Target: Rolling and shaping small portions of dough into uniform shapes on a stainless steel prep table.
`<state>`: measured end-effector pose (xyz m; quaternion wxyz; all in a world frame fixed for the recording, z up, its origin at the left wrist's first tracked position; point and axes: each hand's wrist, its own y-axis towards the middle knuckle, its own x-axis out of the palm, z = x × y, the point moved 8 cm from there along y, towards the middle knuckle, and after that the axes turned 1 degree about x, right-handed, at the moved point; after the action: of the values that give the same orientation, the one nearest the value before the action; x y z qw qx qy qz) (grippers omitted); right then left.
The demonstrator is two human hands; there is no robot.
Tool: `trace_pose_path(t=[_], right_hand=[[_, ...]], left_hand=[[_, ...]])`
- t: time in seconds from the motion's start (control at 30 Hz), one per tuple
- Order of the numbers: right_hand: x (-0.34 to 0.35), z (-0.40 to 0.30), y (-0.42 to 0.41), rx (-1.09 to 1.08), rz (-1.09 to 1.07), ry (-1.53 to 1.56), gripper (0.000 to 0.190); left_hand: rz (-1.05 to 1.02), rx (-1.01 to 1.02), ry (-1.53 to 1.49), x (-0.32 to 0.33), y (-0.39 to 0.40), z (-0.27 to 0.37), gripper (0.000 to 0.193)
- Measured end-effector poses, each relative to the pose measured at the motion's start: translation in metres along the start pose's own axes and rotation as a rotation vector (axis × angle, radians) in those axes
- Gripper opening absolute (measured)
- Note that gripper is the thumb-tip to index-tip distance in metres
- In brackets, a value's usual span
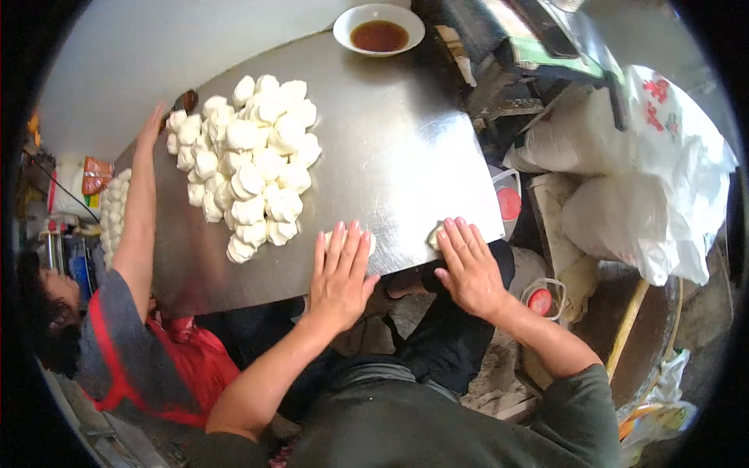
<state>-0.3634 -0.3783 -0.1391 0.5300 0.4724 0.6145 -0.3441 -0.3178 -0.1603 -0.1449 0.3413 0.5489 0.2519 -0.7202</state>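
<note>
My left hand lies palm down, fingers extended, over a piece of white dough at the near edge of the metal table. To its right, my right hand rests flat on another dough piece near the table's corner; most of that piece is hidden by the fingers. Left of my left hand, many balls of white dough are heaped on the metal. A white bowl of dark brown liquid stands at the table's far edge.
At the left a co-worker in a red apron reaches an arm across the table. More dough pieces lie beyond that arm. On the right are full white plastic bags, containers with red lids and a large round vessel.
</note>
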Motion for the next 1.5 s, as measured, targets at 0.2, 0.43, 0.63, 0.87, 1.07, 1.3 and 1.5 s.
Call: trace_pose_path(t=[0.2,0.43,0.63,0.87,1.07,1.3,1.5], right_hand=[[-0.002,0.049,0.178,0.089,0.232,-0.179,0.077],[0.031,0.023,0.117,0.039,0.118,-0.027,0.088],[-0.002,-0.007,0.044,-0.032,0.043,-0.019,0.075],[0.024,0.079,0.157,0.441,0.220,-0.103,0.066],[0.000,0.029,0.055,0.102,0.263,0.201,0.029],[-0.077,-0.157,0.121,0.145,0.149,0.811,0.066],[-0.070,-0.102,0.147,0.083,0.390,0.573,0.053]], left_hand=[[0.157,-0.132,0.146,-0.021,0.140,-0.048,0.066],[-0.013,-0.119,0.079,0.013,0.058,-0.018,0.074],[0.113,0.044,0.059,-0.011,-0.002,0.006,0.072],[-0.002,-0.241,0.040,0.006,0.118,-0.029,0.071],[0.345,0.063,-0.112,-0.003,0.017,-0.023,0.044],[0.752,-0.434,-1.634,-0.036,0.052,-0.057,0.042],[0.687,-0.447,-1.999,-0.131,0.033,-0.214,0.039]])
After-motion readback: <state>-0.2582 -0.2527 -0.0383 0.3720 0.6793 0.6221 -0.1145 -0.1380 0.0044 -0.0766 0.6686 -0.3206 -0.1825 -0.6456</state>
